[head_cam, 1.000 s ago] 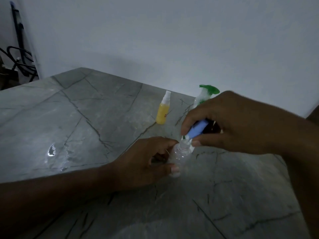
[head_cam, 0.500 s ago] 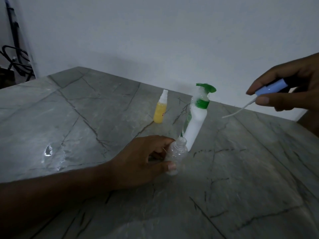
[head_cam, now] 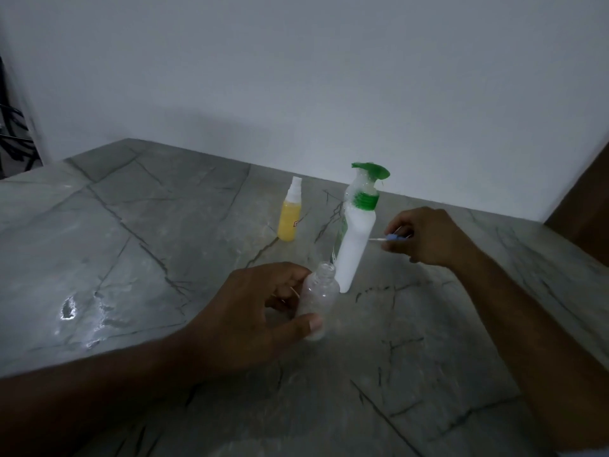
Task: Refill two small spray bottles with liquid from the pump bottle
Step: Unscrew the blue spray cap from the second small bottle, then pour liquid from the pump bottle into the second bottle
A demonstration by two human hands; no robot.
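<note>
A small clear spray bottle (head_cam: 319, 300) stands uncapped on the grey marble table (head_cam: 138, 258), and my left hand (head_cam: 253, 311) grips it from the left, thumb across its base. Just behind it stands the white pump bottle (head_cam: 356, 245) with its green pump head. My right hand (head_cam: 425, 235), low over the table to the right of the pump bottle, pinches the blue spray cap (head_cam: 393, 238), whose thin tube points left toward the pump bottle. A second small spray bottle (head_cam: 290, 217), yellow with a white cap, stands capped further back left.
A wet patch (head_cam: 69, 308) glistens on the table's left side. A white wall runs close behind the bottles. Dark cables and a stand (head_cam: 13, 140) show at the far left edge. A brown surface (head_cam: 583, 206) rises at the far right.
My right hand unscrewed the blue spray cap, lifted it up and right with its tube trailing, then lowered it beside the pump bottle. My left hand kept holding the clear bottle.
</note>
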